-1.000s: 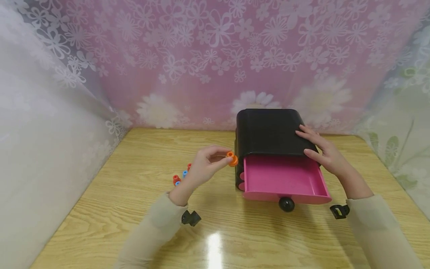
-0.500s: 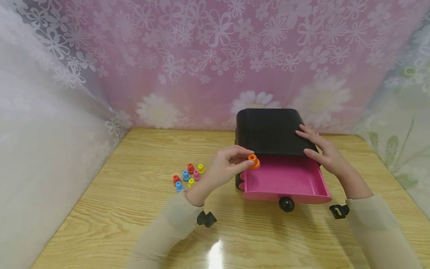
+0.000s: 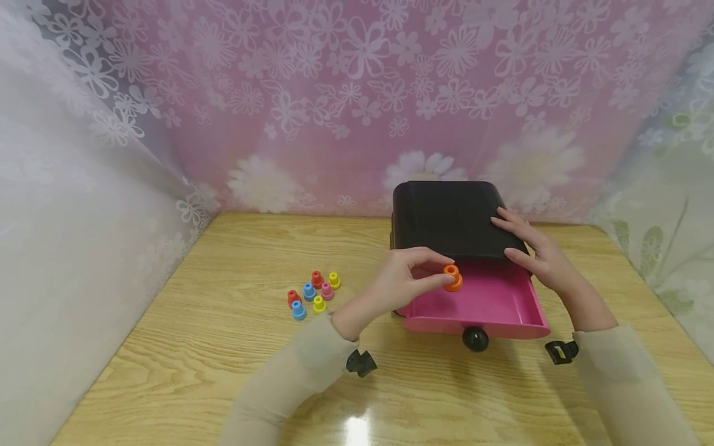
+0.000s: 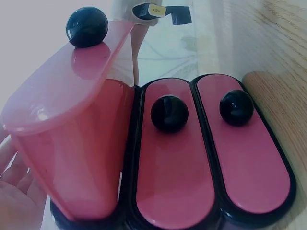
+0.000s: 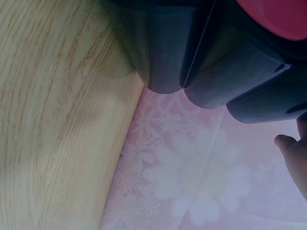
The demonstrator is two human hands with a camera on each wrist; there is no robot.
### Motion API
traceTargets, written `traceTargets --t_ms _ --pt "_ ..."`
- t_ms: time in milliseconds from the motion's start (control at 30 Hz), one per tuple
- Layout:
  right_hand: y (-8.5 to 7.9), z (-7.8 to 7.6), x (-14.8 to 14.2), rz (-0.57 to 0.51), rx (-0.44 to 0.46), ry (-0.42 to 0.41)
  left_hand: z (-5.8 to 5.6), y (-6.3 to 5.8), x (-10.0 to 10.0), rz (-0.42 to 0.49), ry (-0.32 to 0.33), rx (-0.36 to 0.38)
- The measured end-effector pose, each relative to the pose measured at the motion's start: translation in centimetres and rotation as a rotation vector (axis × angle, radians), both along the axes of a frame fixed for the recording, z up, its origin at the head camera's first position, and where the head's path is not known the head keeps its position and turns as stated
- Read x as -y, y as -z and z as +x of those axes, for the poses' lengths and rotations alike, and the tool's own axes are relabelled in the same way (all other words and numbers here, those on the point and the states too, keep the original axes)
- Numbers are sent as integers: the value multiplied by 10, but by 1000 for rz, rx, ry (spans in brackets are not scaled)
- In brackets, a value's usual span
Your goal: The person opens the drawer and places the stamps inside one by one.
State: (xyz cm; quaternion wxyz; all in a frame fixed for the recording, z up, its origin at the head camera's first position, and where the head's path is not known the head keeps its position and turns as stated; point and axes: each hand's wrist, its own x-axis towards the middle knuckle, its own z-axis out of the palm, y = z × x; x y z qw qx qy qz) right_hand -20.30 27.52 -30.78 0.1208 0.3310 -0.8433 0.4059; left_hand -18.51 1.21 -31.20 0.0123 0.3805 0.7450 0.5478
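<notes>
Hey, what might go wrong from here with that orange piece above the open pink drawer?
The left grip only pinches the orange piece, so it may slip and bounce out of the open pink drawer. That grip also reaches across the drawer's left side, so lowering it might bump the drawer. The right grip rests on the black cabinet; pressing sideways could shift it.

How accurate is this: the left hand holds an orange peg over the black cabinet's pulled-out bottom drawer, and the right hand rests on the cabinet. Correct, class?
Not quite: the pulled-out drawer is the top one; the left wrist view shows the two lower drawers shut. The left hand does hold an orange peg over it, and the right hand rests on the cabinet.
</notes>
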Motion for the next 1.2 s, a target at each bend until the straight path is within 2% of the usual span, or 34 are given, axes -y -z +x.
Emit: traceTargets --t_ms 233,533,767,1200 --pt "22 -21 -19 -6 12 -11 -2 -7 -14 -23 67 -79" --pt "21 -20 -18 -13 11 -22 -7 -10 -32 -188 67 -192" --pt "21 -21 -18 -16 0 -20 -11 -10 -44 -263 116 -221" --pt "22 -21 -18 -16 -13 -18 -16 -10 -58 -418 173 -203"
